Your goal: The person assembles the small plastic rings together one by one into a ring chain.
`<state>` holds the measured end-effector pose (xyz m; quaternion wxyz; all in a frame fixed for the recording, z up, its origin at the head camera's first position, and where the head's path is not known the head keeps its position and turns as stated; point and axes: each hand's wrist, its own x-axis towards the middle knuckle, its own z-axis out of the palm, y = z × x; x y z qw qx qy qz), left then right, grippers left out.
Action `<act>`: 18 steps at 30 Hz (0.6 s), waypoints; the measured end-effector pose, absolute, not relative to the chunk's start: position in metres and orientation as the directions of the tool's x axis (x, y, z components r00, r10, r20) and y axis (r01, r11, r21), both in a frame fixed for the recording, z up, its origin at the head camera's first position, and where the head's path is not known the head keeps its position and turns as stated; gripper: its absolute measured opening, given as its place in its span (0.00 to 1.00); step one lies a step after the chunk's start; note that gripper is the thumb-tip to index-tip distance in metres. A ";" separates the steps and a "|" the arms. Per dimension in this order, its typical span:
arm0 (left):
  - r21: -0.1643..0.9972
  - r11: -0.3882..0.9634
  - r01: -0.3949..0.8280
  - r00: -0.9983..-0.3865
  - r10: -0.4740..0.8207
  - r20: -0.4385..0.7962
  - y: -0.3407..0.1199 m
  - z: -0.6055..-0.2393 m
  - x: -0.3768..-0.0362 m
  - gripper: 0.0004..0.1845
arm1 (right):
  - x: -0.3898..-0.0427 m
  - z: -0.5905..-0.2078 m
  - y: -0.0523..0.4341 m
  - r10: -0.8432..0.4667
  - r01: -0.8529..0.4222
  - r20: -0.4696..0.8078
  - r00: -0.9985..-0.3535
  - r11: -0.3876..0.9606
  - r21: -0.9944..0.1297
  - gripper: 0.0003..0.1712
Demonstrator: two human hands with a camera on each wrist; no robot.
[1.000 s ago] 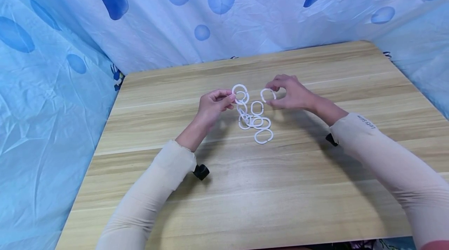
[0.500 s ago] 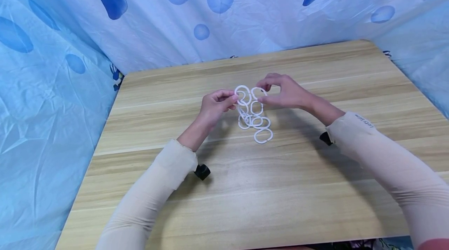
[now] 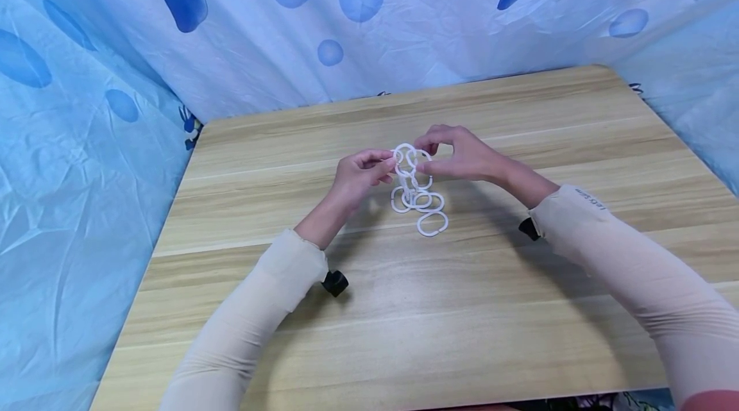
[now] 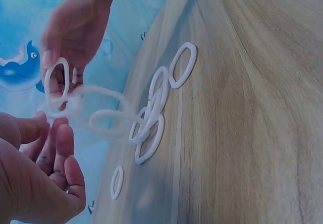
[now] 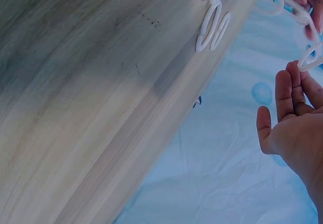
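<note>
My left hand [image 3: 360, 177] pinches a white plastic C-shaped link [image 3: 404, 145] between thumb and fingers, above the table. Other white links hang from it in a chain down to a small pile [image 3: 428, 210] on the wood. Facing it from the right, my right hand [image 3: 462, 154] pinches a single white link [image 3: 428, 154] by its edge. The two held links overlap in the head view. In the left wrist view the right-hand link [image 4: 47, 82] stands upright near the left fingertips, and the chain is blurred. The right wrist view shows the right hand's link [image 5: 302, 65] at its fingertips.
A separate white link [image 3: 419, 229] lies at the near end of the pile. The wood-grain table [image 3: 404, 321] spreads around both forearms. Blue patterned curtain [image 3: 323, 20] hangs behind the table's far edge and on both sides.
My right hand has moved left with its link, from beside the chain to overlapping the left-hand link. My left hand has shifted slightly right, carrying the top of the chain.
</note>
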<state>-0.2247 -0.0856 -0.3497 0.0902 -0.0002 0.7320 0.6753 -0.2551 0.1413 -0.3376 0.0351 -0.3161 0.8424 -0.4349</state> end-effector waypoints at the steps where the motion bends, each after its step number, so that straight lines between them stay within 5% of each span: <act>1: 0.988 0.088 -0.127 -0.984 0.117 -0.137 -0.086 -0.350 -0.225 0.14 | -0.255 -0.337 0.141 -0.564 -0.506 0.220 -0.796 0.421 -0.753 0.19; 18: 0.996 0.061 -0.069 -0.991 0.114 -0.076 -0.092 -0.350 -0.223 0.13 | -0.256 -0.336 0.134 -0.566 -0.502 0.208 -0.798 0.434 -0.748 0.19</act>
